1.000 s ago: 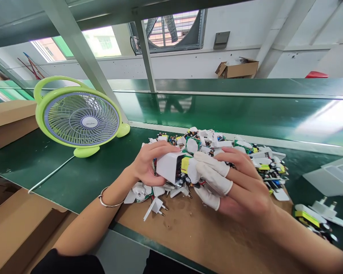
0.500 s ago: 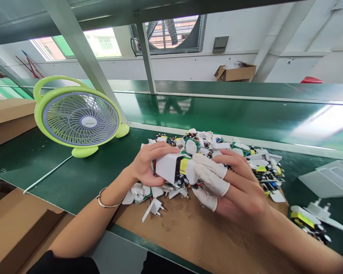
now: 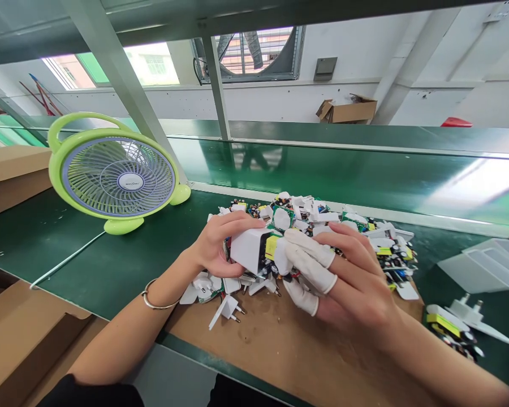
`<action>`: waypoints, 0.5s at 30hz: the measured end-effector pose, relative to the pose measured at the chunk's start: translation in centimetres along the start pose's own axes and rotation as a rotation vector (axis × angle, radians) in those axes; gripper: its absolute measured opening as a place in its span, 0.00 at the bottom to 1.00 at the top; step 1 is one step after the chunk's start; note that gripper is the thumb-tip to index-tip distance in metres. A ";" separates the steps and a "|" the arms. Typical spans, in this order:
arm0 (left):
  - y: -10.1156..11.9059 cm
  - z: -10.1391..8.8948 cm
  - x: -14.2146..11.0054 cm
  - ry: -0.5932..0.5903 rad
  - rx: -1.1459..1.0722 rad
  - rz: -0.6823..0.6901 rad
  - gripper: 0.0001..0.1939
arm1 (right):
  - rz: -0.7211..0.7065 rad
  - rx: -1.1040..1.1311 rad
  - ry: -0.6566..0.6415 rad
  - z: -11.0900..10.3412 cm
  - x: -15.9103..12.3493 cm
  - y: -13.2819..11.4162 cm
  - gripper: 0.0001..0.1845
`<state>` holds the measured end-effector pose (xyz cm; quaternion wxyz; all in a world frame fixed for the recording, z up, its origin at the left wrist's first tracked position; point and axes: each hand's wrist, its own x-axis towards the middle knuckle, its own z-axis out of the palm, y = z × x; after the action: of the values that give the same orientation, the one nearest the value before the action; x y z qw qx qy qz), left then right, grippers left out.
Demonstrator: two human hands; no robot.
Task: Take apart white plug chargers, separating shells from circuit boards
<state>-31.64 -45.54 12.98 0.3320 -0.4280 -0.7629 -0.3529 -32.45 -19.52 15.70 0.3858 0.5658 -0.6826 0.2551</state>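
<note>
My left hand (image 3: 220, 244) is closed round a white plastic charger housing (image 3: 246, 250), thumb below and fingers on top. From the housing's open right end sticks a circuit board (image 3: 272, 249) with a yellow transformer and dark parts. White finger cots cover several fingertips of my right hand (image 3: 343, 277), which grips the board's outer end by a white piece. Board and housing meet, the board partly inside. Behind and under both hands spreads a pile of loose boards and white plug parts (image 3: 307, 210). A white two-pin plug piece (image 3: 228, 310) lies in front on brown cardboard (image 3: 275, 345).
A green fan (image 3: 125, 178) stands at the left on the green bench, its cable running to the front edge. To the right sit a translucent plastic tray (image 3: 486, 264) and another board with a plug piece (image 3: 449, 328). Cardboard boxes (image 3: 21, 339) are at the left.
Both hands keep the same hold on the housing and board, with hardly any movement between them. The whole view has shifted slightly.
</note>
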 end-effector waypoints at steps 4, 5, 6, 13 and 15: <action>0.1 0.0 0.1 0.007 -0.001 0.014 0.31 | -0.001 -0.037 0.010 -0.1 -0.1 -0.2 0.15; 0.0 0.0 0.0 0.007 -0.001 0.012 0.31 | 0.000 -0.035 0.013 -0.1 -0.1 -0.2 0.15; 0.0 0.1 0.0 0.009 -0.003 0.012 0.31 | 0.002 -0.027 0.015 -0.1 -0.1 -0.2 0.15; -0.1 0.1 -0.1 0.014 0.010 0.024 0.32 | 0.003 0.000 0.023 -0.1 -0.1 0.0 0.11; 0.0 0.0 0.0 0.012 0.011 0.028 0.32 | 0.002 -0.007 0.015 0.0 -0.1 0.0 0.11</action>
<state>-31.63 -45.54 12.98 0.3439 -0.4346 -0.7568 -0.3466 -32.46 -19.44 15.60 0.3927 0.5619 -0.6811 0.2573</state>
